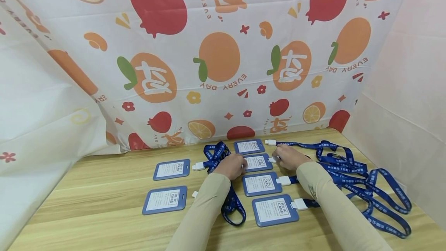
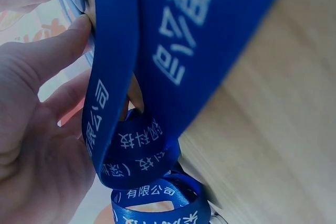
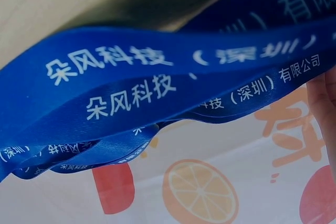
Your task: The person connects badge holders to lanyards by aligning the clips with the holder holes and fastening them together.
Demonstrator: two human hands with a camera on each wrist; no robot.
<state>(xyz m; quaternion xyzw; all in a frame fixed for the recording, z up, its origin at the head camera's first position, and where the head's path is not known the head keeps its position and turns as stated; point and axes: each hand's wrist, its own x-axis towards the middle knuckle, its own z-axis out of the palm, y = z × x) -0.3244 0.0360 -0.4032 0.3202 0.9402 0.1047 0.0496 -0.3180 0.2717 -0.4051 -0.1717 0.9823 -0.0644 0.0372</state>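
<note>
In the head view, several blue ID card holders lie on the wooden table in two columns. My left hand (image 1: 232, 165) pinches the left edge of the second card holder from the back (image 1: 258, 162) in the right column. At that holder's slotted end, my right hand (image 1: 290, 157) pinches the white lanyard clip (image 1: 273, 160), partly hidden by fingers. Whether the clip is hooked into the slot cannot be made out. Blue lanyard straps (image 2: 115, 77) with white lettering hang close to the left thumb in the left wrist view. More straps (image 3: 131, 61) cross the right wrist view.
Attached lanyards (image 1: 369, 189) spread in loops on the right. Two card holders, one farther back (image 1: 171, 169) and one nearer (image 1: 165, 200), lie left, with loose clips (image 1: 198, 166) and bunched lanyards (image 1: 232, 206) beside them. A fruit-print cloth (image 1: 216, 104) hangs behind the table.
</note>
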